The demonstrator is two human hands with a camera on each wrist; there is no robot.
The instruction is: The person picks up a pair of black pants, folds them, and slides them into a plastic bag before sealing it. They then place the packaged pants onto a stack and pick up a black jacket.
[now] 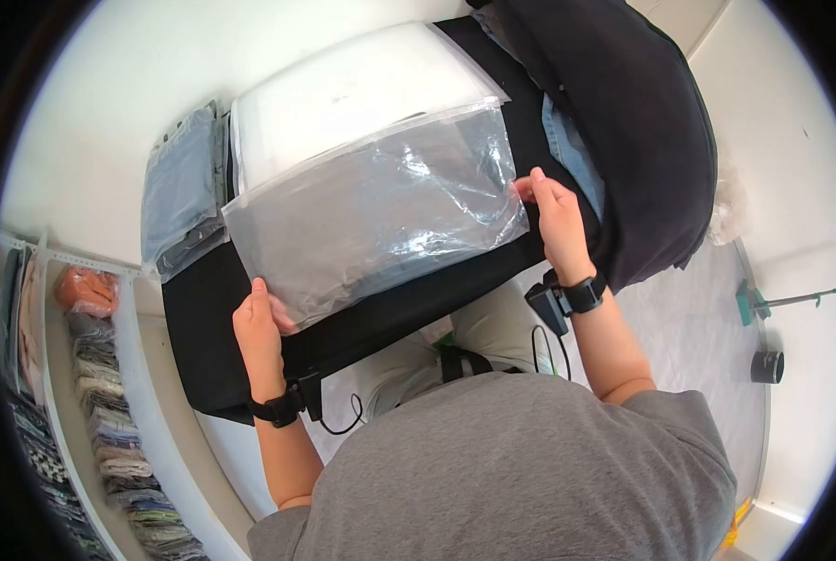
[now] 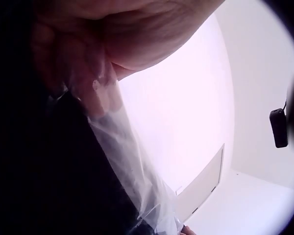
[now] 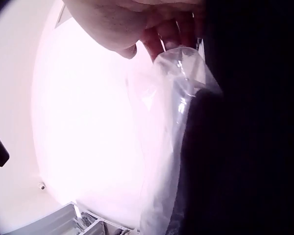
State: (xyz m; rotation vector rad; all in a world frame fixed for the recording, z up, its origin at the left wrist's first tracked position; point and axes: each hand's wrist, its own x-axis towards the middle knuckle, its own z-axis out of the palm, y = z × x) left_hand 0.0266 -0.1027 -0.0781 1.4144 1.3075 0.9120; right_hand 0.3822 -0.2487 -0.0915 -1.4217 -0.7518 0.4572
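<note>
A clear plastic bag (image 1: 371,206) lies flat across the black surface, with a bluish-grey folded item dimly visible through its lower part. At its lower left corner is the left hand (image 1: 261,327), thumb raised and fingers against the plastic; the left wrist view shows fingers (image 2: 93,98) through the clear film (image 2: 132,156). The right hand (image 1: 560,224) touches the bag's right edge with its fingertips, thumb standing apart. In the right wrist view, fingers (image 3: 169,34) meet the crinkled film (image 3: 181,73). Neither thumb presses on the bag.
White translucent bags (image 1: 343,89) lie beyond the clear one. Packed garments (image 1: 182,182) are stacked at the left of the black surface (image 1: 212,327). A large black cloth bundle (image 1: 642,131) and some denim (image 1: 572,154) sit at the right. Shelves of bagged clothes (image 1: 123,421) stand lower left.
</note>
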